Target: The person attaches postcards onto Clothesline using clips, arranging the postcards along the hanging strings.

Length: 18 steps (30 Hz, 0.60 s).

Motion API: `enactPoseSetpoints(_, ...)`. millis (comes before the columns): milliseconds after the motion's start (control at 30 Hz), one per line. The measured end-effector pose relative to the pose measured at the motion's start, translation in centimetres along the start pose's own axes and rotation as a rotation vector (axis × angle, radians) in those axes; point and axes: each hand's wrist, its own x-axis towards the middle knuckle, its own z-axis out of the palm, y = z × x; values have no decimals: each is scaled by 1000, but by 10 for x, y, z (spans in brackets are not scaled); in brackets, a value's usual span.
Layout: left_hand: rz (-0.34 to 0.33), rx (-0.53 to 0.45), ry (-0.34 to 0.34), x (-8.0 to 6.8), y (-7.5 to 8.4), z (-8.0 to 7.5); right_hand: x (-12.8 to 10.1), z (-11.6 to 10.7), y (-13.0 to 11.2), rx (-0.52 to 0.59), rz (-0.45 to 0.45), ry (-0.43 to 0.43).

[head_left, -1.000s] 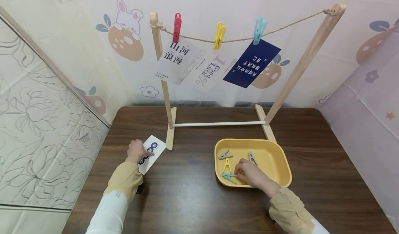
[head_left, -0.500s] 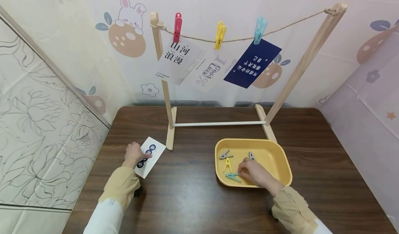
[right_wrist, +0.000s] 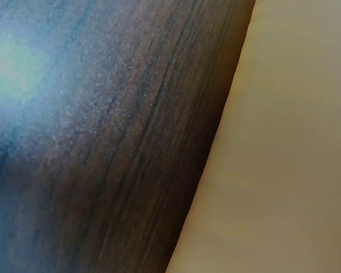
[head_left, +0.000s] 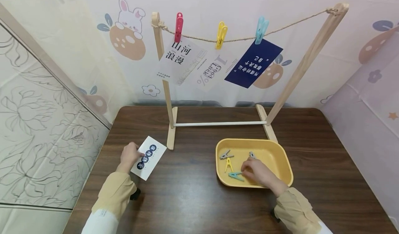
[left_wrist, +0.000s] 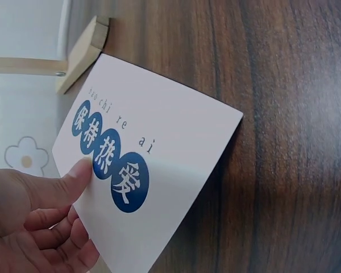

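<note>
**Card lifted in one hand, fingers among the pegs in the other**

The left hand (head_left: pixel 130 155) pinches a white card (head_left: pixel 148 157) with blue dots along its near edge: the thumb lies on the printed face and the fingers curl under it, as the left wrist view shows (left_wrist: pixel 40 210). The card (left_wrist: pixel 145 170) is tilted up off the dark wooden table (head_left: pixel 193 199), its far corner close to the wooden foot of the drying frame (head_left: pixel 170 130) just beyond the hand.

The right hand (head_left: pixel 260 171) is down inside the yellow tray (head_left: pixel 285 157), fingers bent, fingertips meeting a teal clothespin (head_left: pixel 235 175) on the side toward the left hand. Whether the fingers actually grip the peg cannot be told. A yellow clothespin (head_left: pixel 229 164) and a grey clothespin (head_left: pixel 225 154) lie farther to that side; another grey peg (head_left: pixel 251 154) peeks out just beyond the knuckles.

Above and beyond both hands, a rope (head_left: pixel 243 38) carries three cards under a red, a yellow and a blue peg.
</note>
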Motion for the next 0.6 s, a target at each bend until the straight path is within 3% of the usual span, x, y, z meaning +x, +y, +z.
enactPoseSetpoints(333,40,-39,55,-13,5,-4,-5,-4,-3,88,122,-23)
enactPoseSetpoints(600,97,-97,113,-24,5,-2,-4,-2,-6,46,131,-43)
